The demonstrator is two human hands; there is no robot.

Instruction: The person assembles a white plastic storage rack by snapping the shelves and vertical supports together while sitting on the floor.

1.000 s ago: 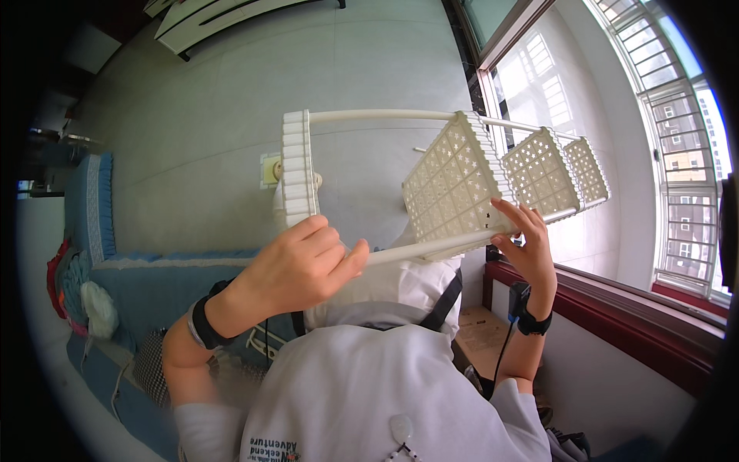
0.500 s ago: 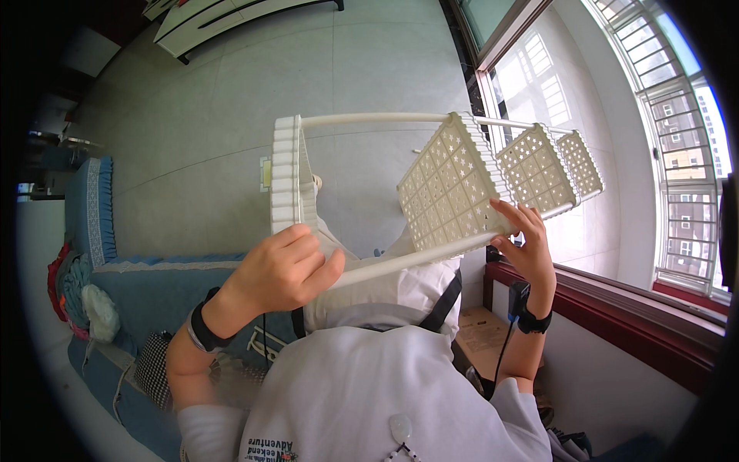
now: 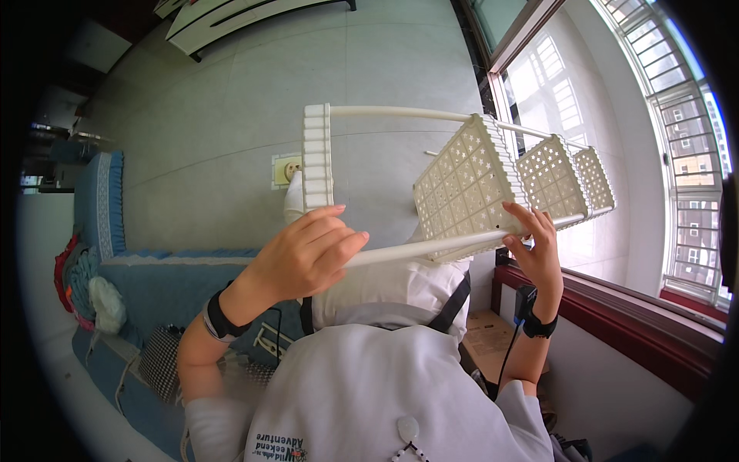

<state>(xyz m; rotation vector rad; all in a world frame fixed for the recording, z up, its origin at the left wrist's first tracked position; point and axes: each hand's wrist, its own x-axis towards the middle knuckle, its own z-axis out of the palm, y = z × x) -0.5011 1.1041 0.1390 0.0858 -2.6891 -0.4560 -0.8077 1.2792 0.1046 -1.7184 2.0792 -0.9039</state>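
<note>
A cream plastic shelf rack lies on its side across my lap, with several tiers joined by round poles. My left hand is closed at the left end of the near pole, beside the ridged end tier, which is seen nearly edge-on. Farther right, my right hand has its thumb and fingers around the same pole, where it meets a lattice tier with star-shaped holes. The far pole runs along the other side. Two smaller-looking tiers extend to the right.
A blue-covered sofa is at left, with a checkered bag and bunched cloths on it. A red-brown sill and sliding window frame stand close on the right. A cardboard box sits below my right arm. A white cabinet is across the tiled floor.
The rack has shifted a little to the right with both hands still on it. Its left end tier has turned, so its inner face no longer shows.
</note>
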